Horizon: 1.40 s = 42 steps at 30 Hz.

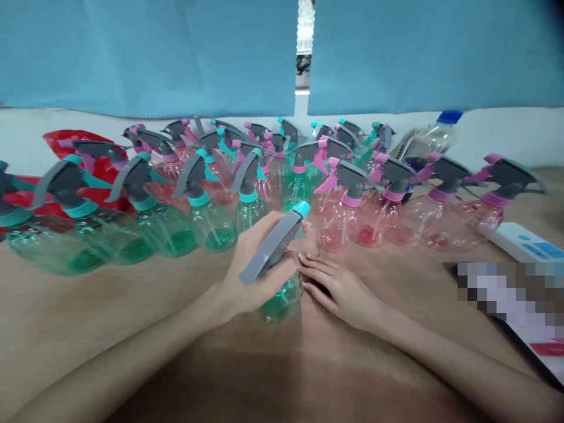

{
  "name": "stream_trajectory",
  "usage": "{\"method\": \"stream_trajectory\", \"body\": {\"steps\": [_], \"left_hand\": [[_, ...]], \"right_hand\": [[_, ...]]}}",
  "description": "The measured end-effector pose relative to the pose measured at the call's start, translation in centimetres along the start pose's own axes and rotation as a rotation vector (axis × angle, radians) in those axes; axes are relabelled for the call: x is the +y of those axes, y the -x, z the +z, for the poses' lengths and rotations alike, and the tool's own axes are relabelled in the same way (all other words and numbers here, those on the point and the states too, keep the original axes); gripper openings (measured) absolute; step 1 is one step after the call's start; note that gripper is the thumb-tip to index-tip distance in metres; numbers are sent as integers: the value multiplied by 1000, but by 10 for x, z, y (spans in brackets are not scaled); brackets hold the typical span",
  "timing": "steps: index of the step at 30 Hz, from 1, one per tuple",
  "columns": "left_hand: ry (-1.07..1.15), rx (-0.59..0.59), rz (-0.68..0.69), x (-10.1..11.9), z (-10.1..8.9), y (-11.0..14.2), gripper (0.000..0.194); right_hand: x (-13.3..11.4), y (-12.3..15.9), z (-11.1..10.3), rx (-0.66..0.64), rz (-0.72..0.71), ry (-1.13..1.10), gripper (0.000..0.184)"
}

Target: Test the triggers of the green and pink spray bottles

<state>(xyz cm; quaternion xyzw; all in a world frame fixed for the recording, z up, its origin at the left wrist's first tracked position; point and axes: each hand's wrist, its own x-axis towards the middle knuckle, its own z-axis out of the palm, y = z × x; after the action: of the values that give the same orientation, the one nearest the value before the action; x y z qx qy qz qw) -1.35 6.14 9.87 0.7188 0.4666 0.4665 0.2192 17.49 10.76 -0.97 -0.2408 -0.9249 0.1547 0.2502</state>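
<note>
Near the middle of the table, my left hand (235, 285) is closed around the neck of a green see-through spray bottle (281, 302). Its grey spray head, with a teal nozzle tip, rises above the hand and slants up to the right. The fingers hide the collar and most of the trigger. Just right of that bottle, my right hand (346, 288) lies palm down on the tabletop, holding nothing, fingers stretched toward the bottle. Whether its fingertips touch the bottle, I cannot tell. Ahead stand green spray bottles (215, 226) with teal collars and pink spray bottles (337, 229) with pink collars.
Several more spray bottles crowd the rows behind. Red plastic (101, 170) lies at the back left. A clear bottle with a blue cap (449, 117) stands back right. A white box (529, 242) and a blurred-out flat item (513, 305) lie on the wooden table (145, 317).
</note>
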Motion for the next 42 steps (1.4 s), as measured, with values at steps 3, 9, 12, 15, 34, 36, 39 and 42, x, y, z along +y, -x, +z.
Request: {"method": "stream_trajectory", "body": {"steps": [3,9,12,15,34,36,39,42], "left_hand": [[6,-11,0,2,0,-1,25],[41,-34,-2,4,-1,-2,13],[27,-35,27,2,-2,-3,10],[41,-56,49,-1,-3,-3,13],[4,-35,90,2,-4,-4,5],[-2,-29,97,3,-4,-5,5],[-7,-22,110,3,-4,-5,6],[-12,-20,95,0,-3,-4,13]], "right_hand": [[0,0,0,-1,-1,1,37],[1,0,0,16,7,-14,39],[1,0,0,15,3,-11,39],[1,0,0,6,1,-5,38],[2,0,1,-1,-9,-1,38],[2,0,1,-6,-5,7,38],[1,0,1,-17,0,19,38],[2,1,1,-25,-2,18,38]]}}
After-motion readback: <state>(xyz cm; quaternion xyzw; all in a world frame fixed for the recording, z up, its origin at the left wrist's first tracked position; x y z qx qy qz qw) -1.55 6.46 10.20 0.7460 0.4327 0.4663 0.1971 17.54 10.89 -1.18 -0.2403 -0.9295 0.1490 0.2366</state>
